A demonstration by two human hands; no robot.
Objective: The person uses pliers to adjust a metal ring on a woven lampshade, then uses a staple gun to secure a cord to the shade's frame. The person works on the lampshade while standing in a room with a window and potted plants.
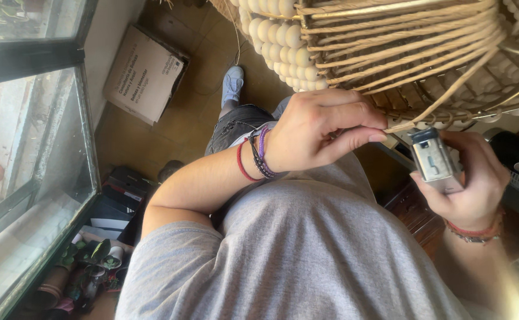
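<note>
1. Brown floor tiles [170, 127] fill the background, seen from above past a grey shirt [307, 249].
2. At the top hangs a woven cane frame [413, 53], its strands running side by side toward the lower right, with rows of pale wooden beads [277, 35] along its left edge.
3. One cane strand [443, 98] slants down out of the frame; its end sits pinched between the thumb and forefinger of the left hand [315, 133], fingers closed tight on it.
4. Just beside that pinch, to the right, the right hand [467, 184] is wrapped around a small silver lighter [434, 160], its top pointing up at the strand end, close to it; whether they touch cannot be told.
5. Both wrists wear bracelets [253, 157].
6. Farther off, a cardboard box [147, 71] lies on the floor near a glass door [28, 166], and a grey shoe [232, 83] shows below the frame.
</note>
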